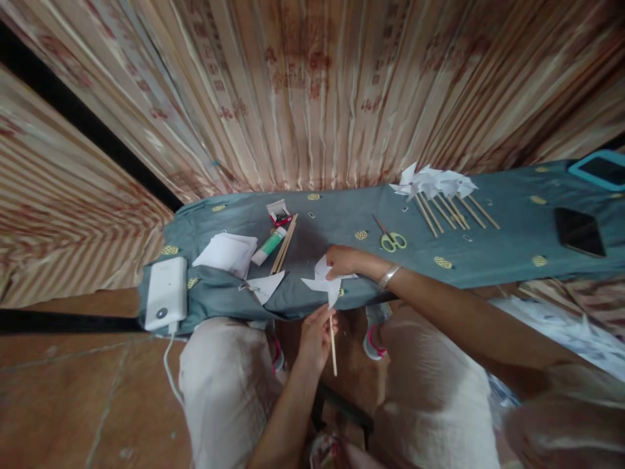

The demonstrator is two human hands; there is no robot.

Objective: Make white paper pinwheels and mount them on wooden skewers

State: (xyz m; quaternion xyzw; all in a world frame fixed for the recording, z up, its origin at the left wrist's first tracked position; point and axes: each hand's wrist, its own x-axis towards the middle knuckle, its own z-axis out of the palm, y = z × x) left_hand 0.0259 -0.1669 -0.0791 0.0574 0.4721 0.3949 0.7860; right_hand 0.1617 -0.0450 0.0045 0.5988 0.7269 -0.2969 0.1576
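Pinwheels (pixel 432 182), scissors (pixel 393 238) on cloth-covered table (pixel 336 225)

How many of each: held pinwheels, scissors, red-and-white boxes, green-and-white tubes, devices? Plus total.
Held pinwheel: 1
Scissors: 1
Red-and-white box: 1
Green-and-white tube: 1
Devices: 3 (white device, black device, blue-framed device)
Total: 7
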